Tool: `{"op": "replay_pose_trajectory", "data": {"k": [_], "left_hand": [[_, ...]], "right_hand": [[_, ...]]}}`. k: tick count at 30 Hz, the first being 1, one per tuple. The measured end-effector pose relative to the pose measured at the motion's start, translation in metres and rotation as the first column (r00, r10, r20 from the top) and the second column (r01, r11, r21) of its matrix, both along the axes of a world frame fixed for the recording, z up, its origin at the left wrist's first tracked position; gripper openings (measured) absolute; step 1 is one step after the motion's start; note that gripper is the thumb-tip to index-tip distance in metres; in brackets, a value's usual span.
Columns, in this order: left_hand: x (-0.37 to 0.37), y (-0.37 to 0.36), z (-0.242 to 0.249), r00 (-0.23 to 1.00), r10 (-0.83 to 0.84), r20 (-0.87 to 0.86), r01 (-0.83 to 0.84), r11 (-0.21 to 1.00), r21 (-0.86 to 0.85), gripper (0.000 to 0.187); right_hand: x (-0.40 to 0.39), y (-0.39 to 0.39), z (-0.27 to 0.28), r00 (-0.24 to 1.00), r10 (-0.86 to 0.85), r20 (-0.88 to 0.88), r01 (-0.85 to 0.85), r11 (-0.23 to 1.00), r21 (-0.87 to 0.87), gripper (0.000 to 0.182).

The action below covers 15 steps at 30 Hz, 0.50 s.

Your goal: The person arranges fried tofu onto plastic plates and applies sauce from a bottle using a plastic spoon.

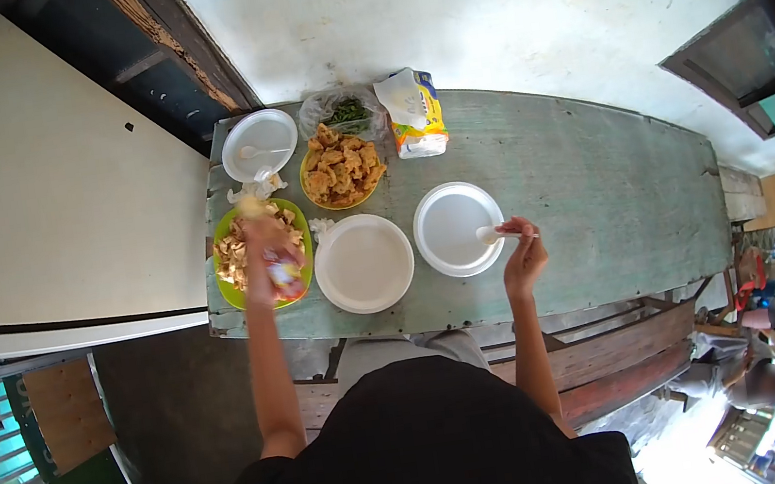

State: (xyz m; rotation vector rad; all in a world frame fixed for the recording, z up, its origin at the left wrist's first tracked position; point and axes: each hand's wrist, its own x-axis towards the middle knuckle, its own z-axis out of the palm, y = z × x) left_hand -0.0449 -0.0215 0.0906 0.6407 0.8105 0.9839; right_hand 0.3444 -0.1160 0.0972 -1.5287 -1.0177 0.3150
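Note:
My left hand (266, 242), smeared by motion, hangs over a green plate (229, 291) heaped with pale brown cut pieces (231, 253). A brightly printed thing in white, purple and red (284, 273) shows at its palm side, and a yellowish blur sits beyond the fingers; what the hand holds I cannot tell. My right hand (525, 258) pinches a white plastic spoon (488, 235) by its handle. The spoon's bowl overlaps the right rim of a white plate (453, 219). Another white plate (364, 263) lies between the two hands, nearer to me.
Brown fried pieces (342, 169) fill a yellow-green plate behind. A clear bag of green leaves (348, 112) and a yellow-white tissue pack (416, 116) stand by the wall. At the back left, a white plate (257, 130) bears spoons. A wooden bench (617, 349) runs along the green table (598, 204).

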Motion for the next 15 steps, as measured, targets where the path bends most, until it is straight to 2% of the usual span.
{"op": "replay_pose_trajectory", "data": {"k": [2, 3, 5, 7, 8, 9, 10, 11, 12, 13, 14, 15], "left_hand": [[0.069, -0.033, 0.001, 0.994, -0.038, -0.104, 0.026, 0.993, -0.113, 0.046], [0.095, -0.043, 0.001, 0.985, -0.143, -0.102, 0.120, 0.972, -0.201, 0.043], [0.137, -0.065, -0.011, 0.970, -0.224, -0.093, 0.205, 0.963, -0.174, 0.030], [0.165, -0.074, -0.005, 0.919, -0.351, -0.178, 0.316, 0.928, -0.197, 0.025], [0.174, -0.077, -0.002, 0.919, -0.355, -0.172, 0.321, 0.926, -0.201, 0.025], [0.182, -0.079, 0.001, 0.878, -0.418, -0.232, 0.389, 0.907, -0.162, 0.025], [0.187, -0.079, 0.004, 0.831, -0.470, -0.297, 0.455, 0.882, -0.124, 0.026], [0.190, -0.080, 0.006, 0.832, -0.469, -0.296, 0.453, 0.883, -0.124, 0.026], [0.191, -0.080, 0.009, 0.787, -0.531, -0.314, 0.523, 0.844, -0.115, 0.025], [0.192, -0.080, 0.013, 0.737, -0.588, -0.333, 0.590, 0.800, -0.108, 0.025], [0.192, -0.079, 0.017, 0.737, -0.587, -0.335, 0.588, 0.801, -0.111, 0.025], [0.191, -0.077, 0.026, 0.680, -0.655, -0.331, 0.659, 0.743, -0.118, 0.025]], "right_hand": [[-0.002, 0.003, 0.004, 0.996, 0.081, -0.025, -0.082, 0.995, -0.048, 0.036], [-0.001, 0.004, 0.000, 0.990, 0.140, 0.000, -0.140, 0.990, -0.014, 0.035], [0.000, -0.003, 0.008, 0.956, 0.267, -0.119, -0.285, 0.941, -0.184, 0.031], [-0.004, -0.004, 0.008, 0.923, 0.376, 0.079, -0.356, 0.915, -0.188, 0.025], [-0.007, -0.006, 0.010, 0.894, 0.435, 0.103, -0.414, 0.893, -0.178, 0.014], [-0.010, -0.008, 0.017, 0.867, 0.490, 0.089, -0.458, 0.855, -0.245, 0.012], [-0.013, -0.009, 0.017, 0.852, 0.516, 0.088, -0.484, 0.840, -0.245, 0.011], [-0.015, -0.009, 0.016, 0.835, 0.544, 0.087, -0.512, 0.824, -0.243, 0.012], [-0.015, -0.009, 0.016, 0.833, 0.547, 0.086, -0.515, 0.822, -0.242, 0.012], [-0.016, -0.008, 0.014, 0.822, 0.551, 0.141, -0.512, 0.825, -0.238, 0.016], [-0.017, -0.008, 0.013, 0.811, 0.553, 0.193, -0.508, 0.828, -0.236, 0.022], [-0.017, -0.008, 0.011, 0.812, 0.553, 0.186, -0.509, 0.828, -0.236, 0.022]]}}
